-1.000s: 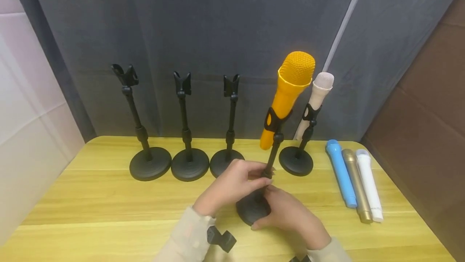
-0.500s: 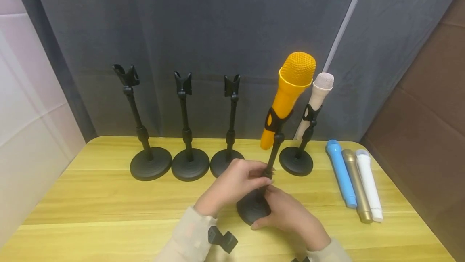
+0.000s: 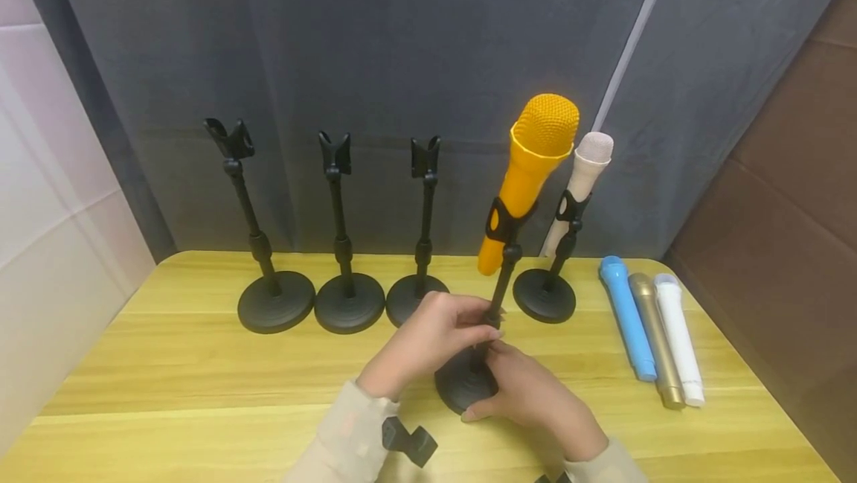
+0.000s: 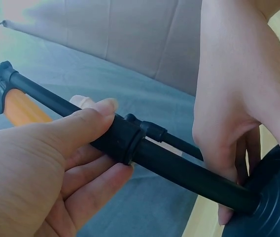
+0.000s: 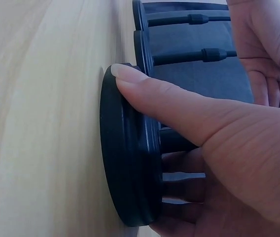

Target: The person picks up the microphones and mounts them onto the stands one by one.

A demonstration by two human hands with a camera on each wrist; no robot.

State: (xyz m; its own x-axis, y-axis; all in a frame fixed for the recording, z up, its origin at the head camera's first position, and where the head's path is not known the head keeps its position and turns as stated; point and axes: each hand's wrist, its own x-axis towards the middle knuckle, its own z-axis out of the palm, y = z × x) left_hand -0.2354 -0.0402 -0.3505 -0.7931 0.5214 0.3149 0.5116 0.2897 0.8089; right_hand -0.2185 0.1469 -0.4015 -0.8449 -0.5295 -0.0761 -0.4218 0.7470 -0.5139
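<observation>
An orange-yellow microphone (image 3: pixel 525 178) sits tilted in the clip of a black desk microphone stand (image 3: pixel 462 386), grille end up. My left hand (image 3: pixel 431 334) holds this stand's pole, thumb and fingers around the thick collar (image 4: pixel 122 138) in the left wrist view. Lower down, my right hand (image 3: pixel 535 394) grips the round base (image 5: pixel 130 158), thumb on its rim and fingers reaching round the far side. In the right wrist view the base is at the wooden tabletop. Behind stands another stand (image 3: pixel 545 297) with a pale beige microphone (image 3: pixel 585 170) in its clip.
Three more black stands with bare clips, the left stand (image 3: pixel 276 303), middle stand (image 3: pixel 350 304) and right stand (image 3: pixel 418 293), line the back of the wooden table (image 3: pixel 201 379). At right lie a blue microphone (image 3: pixel 629 319), a gold microphone (image 3: pixel 659 341) and a white microphone (image 3: pixel 679 341).
</observation>
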